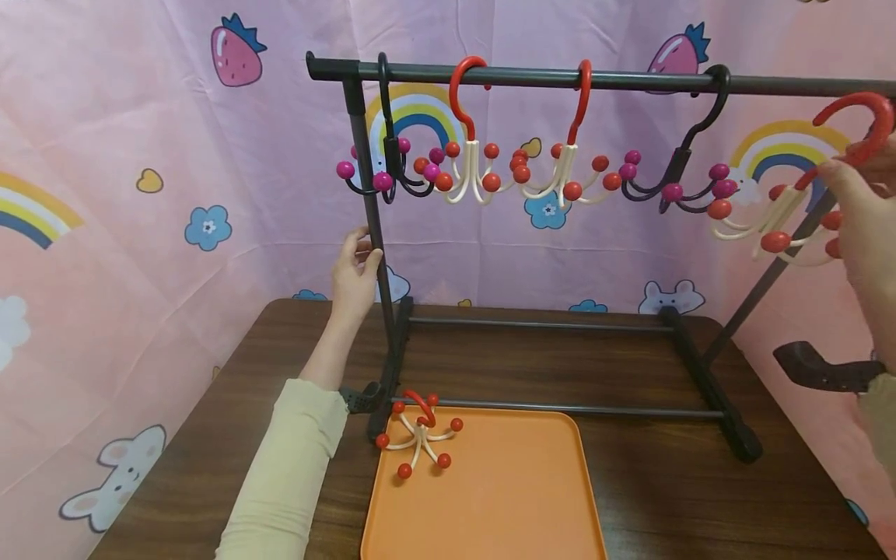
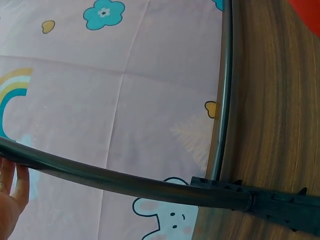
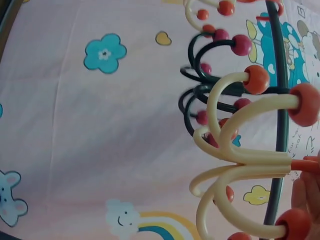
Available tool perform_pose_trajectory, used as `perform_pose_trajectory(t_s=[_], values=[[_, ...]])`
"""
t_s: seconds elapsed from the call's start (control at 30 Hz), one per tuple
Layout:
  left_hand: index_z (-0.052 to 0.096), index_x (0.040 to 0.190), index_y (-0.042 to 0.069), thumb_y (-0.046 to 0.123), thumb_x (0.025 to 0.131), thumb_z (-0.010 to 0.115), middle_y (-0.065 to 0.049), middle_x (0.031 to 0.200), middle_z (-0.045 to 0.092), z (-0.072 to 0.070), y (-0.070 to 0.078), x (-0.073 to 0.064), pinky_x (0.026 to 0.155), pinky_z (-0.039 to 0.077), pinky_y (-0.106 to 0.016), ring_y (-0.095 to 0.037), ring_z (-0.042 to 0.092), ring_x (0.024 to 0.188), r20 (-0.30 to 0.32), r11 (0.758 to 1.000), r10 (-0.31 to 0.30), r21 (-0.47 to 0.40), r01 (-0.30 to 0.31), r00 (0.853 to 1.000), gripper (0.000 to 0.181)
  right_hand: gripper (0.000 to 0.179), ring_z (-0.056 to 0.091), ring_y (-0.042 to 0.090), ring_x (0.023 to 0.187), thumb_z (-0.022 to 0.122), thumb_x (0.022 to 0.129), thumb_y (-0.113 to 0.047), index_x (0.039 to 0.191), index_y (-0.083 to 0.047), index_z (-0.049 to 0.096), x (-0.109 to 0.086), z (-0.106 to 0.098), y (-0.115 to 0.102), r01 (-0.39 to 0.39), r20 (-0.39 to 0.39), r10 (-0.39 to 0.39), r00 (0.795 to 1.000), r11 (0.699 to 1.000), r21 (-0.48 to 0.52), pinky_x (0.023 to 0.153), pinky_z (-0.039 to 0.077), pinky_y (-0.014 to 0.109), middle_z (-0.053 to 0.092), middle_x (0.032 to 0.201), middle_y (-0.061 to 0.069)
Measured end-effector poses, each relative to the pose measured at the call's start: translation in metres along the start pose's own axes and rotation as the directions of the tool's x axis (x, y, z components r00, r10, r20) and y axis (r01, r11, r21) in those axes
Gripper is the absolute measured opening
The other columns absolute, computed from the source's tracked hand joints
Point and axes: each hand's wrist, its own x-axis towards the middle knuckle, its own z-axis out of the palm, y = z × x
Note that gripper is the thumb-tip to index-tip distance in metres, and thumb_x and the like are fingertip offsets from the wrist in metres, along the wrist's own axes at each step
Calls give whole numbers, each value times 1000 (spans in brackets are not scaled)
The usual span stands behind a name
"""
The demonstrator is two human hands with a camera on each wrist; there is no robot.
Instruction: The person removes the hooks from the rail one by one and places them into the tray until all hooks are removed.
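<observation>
My right hand (image 1: 864,194) grips the red hook of a multi-prong hanger (image 1: 780,218) with cream prongs and red ball tips. Its open hook is just under the right part of the rack's top bar (image 1: 532,76). In the right wrist view the cream prongs (image 3: 260,162) fill the right side, with fingers (image 3: 304,192) at the red stem. My left hand (image 1: 357,272) holds the rack's left post (image 1: 374,218) between thumb and fingers. From the bar hang two black hangers (image 1: 675,167) with magenta balls and two red-and-cream hangers (image 1: 470,155) between them.
Another red-and-cream hanger (image 1: 420,435) lies on the orange tray (image 1: 518,498) at the table's front. The rack's lower rods (image 1: 560,407) and feet (image 1: 728,420) stand on the brown wooden table (image 1: 672,498). Behind hangs a printed pink cloth (image 1: 294,140).
</observation>
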Motion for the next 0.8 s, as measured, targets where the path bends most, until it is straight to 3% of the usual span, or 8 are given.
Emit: perform_pose_trajectory(t_s=[0.2,0.27,0.3,0.4,0.5,0.53,0.67,0.8], values=[[45,129,10,25,89,53,-19,107,54,0,-1,0,92,43,-42,-29,53,102,0,1000,1,-12,-1,1000,43,53,48,-2,69,59,75,-51,123,-32,51,-21,-1,10,-13,20,12,1000,1000,22,46,38,7,52,121,-16],[45,129,10,25,90,52,-19,107,53,1,-1,1,92,43,-42,-28,53,102,4,1000,-5,-14,5,1000,43,52,52,1,77,61,75,-49,123,-31,52,-28,1,12,-5,24,4,1000,999,49,46,39,8,52,123,-14],[45,129,10,24,90,52,-19,108,53,1,-1,1,92,44,-42,-28,53,102,7,1000,-9,-15,9,1000,42,49,54,2,82,61,77,-46,122,-29,52,-30,3,14,13,18,-14,1000,998,58,48,40,8,54,120,-14],[45,129,11,24,90,53,-19,108,53,1,0,-1,91,44,-42,-28,53,102,15,1000,-12,-22,13,1000,41,38,52,3,98,63,82,-32,119,-23,55,-39,11,19,102,-22,-101,995,990,101,72,47,14,57,110,-14],[45,129,11,22,91,52,-19,108,53,0,5,-3,92,43,-42,-29,53,103,20,1000,-23,-13,23,1000,41,30,52,1,97,63,85,-22,114,-19,59,-49,18,24,180,-56,-175,983,980,90,84,42,15,56,97,-17],[45,129,11,22,91,52,-19,109,53,0,5,-3,92,43,-42,-29,53,103,23,1000,-24,-12,24,999,40,29,53,0,95,63,84,-21,113,-18,60,-53,19,26,194,-57,-190,980,978,80,84,43,15,55,95,-18],[44,129,12,22,91,52,-17,109,53,-1,3,-1,93,42,-41,-28,53,104,33,1000,-28,-10,28,999,40,27,55,-2,83,66,83,-20,109,-16,62,-67,25,34,205,-20,-205,979,977,54,60,42,6,58,91,-17],[44,129,11,20,92,52,-18,108,52,-2,5,0,93,42,-41,-29,53,103,31,1000,-22,-13,22,999,39,26,58,0,79,68,81,-14,106,-11,63,-80,37,45,233,-3,-234,972,966,115,61,44,7,60,88,-16]])
